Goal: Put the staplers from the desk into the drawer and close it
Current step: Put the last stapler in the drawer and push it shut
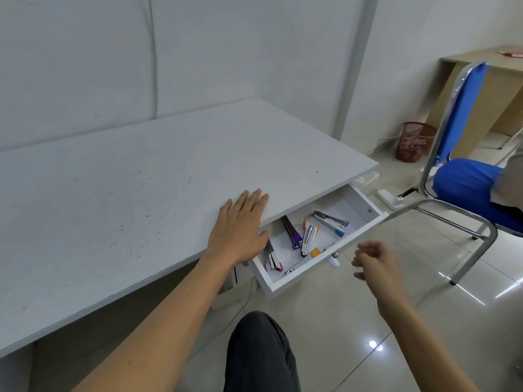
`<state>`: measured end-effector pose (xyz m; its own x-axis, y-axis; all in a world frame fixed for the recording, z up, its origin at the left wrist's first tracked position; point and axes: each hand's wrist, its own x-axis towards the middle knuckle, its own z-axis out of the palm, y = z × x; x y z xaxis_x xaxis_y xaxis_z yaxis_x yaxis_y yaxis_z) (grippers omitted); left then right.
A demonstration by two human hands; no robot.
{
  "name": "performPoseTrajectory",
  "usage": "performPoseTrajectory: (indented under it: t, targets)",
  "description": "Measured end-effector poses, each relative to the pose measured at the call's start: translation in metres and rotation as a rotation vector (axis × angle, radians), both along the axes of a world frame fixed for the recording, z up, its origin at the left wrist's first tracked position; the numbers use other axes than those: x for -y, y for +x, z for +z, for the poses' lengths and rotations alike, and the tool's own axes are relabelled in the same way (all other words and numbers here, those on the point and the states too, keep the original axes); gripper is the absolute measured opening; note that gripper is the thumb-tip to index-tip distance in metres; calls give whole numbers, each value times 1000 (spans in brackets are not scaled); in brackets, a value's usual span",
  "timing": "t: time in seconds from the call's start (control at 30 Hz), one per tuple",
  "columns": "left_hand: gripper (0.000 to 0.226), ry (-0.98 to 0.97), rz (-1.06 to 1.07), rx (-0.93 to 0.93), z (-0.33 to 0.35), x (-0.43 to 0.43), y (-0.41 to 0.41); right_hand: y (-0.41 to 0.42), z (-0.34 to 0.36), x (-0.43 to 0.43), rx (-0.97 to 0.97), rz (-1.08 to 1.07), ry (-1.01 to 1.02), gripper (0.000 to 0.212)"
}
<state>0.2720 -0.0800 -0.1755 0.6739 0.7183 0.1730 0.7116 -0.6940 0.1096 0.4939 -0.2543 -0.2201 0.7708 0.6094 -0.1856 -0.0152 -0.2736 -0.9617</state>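
The right hand [372, 258], blurred, hangs loosely curled and empty just before the white drawer's [297, 280] front. The open drawer holds four metal staplers: pink-tipped [273, 260], purple [293, 233], orange [308, 237], blue-tipped [329, 222]. Beyond its left corner, the left hand [240, 230] lies flat, fingers together, on the smooth white desk [127, 193].

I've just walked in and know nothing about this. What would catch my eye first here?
Probably the open white drawer under the desk's near right corner, with several staplers with coloured ends lying loose inside. The left hand lies flat on the desk edge just above it, while the right hand hovers empty near the drawer front. A bright blue chair stands at right.
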Motion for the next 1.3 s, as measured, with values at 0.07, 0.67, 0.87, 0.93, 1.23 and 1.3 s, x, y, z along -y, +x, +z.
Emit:
performPoseTrajectory:
  t: [0.07, 0.67, 0.87, 0.93, 1.23, 1.3]
  targets:
    - [76, -3, -2, 3, 0, 0, 0, -2, -24, 10, -84, 29, -88, 25]
    - [62, 3, 18, 48, 2, 3, 5, -72, -66, -30, 65, 112, 35, 88]
    - [63, 19, 30, 31, 1, 3, 6, -69, -53, -39, 169, 49, 75, 83]
    - [64, 5, 31, 35, 1, 3, 6, -65, -41, -56, 196, 43, 124, 81]
    - [61, 1, 26, 50, 3, 4, 5, -63, -20, -145, 220, 395, -19, 71]
    - [60, 11, 23, 42, 3, 4, 5, -58, -16, -151, 219, 446, -74, 66]
